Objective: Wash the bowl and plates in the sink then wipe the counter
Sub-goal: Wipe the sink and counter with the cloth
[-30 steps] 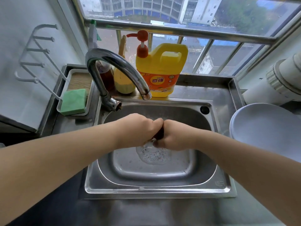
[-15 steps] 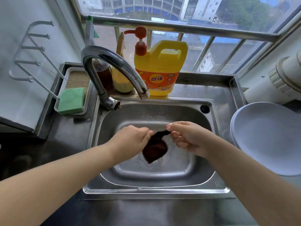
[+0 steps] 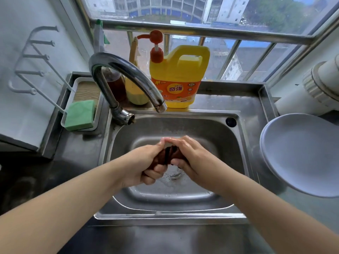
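Hands: left hand point(image 3: 146, 165) and right hand point(image 3: 190, 158) both clenched round a dark brown wet cloth point(image 3: 169, 156), over the drain.
Sink: stainless steel basin point(image 3: 220, 204) beneath them.
Right: stacked pale grey plates point(image 3: 300, 153) on the counter.
Far: yellow detergent jug point(image 3: 178, 77) behind the curved chrome tap point(image 3: 126, 76).

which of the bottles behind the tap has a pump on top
The big yellow detergent jug, with its red pump. The dark-liquid bottle and the smaller yellowish bottle beside it sit partly behind the tap and show no pump.
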A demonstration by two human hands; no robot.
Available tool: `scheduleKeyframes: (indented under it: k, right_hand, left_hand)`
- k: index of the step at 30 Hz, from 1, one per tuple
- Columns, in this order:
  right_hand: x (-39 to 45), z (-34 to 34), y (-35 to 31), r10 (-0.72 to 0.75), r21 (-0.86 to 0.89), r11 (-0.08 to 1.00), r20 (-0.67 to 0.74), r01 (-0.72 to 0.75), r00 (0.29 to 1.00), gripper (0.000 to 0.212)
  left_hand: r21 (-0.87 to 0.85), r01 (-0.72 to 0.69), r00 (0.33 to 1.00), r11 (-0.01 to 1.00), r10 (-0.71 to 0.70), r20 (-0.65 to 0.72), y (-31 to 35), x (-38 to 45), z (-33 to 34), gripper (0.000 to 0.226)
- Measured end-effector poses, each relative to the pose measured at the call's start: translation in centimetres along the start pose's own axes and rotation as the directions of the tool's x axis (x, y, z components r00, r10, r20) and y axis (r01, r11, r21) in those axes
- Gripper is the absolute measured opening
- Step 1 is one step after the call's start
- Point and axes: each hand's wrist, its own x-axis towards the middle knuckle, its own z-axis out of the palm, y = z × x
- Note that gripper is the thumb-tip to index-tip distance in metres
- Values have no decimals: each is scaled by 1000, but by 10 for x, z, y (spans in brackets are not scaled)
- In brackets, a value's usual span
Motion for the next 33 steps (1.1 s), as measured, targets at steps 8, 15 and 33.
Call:
scheduleKeyframes:
  k: [8, 15, 33]
  right_hand:
    - [6, -9, -9, 293, 364, 863, 200, -349, 935, 37]
    - [8, 1, -19, 554, 533, 602, 259, -595, 792, 26]
    - [11, -4, -38, -16, -485, 874, -77, -23, 997, 40]
  left_hand:
    - [311, -249, 960, 917, 276, -45, -4, -3, 7, 55]
    - [568, -375, 902, 733, 429, 43, -13, -1, 3, 16]
    - [798, -46, 991, 601, 127, -39, 27, -21, 18, 8]
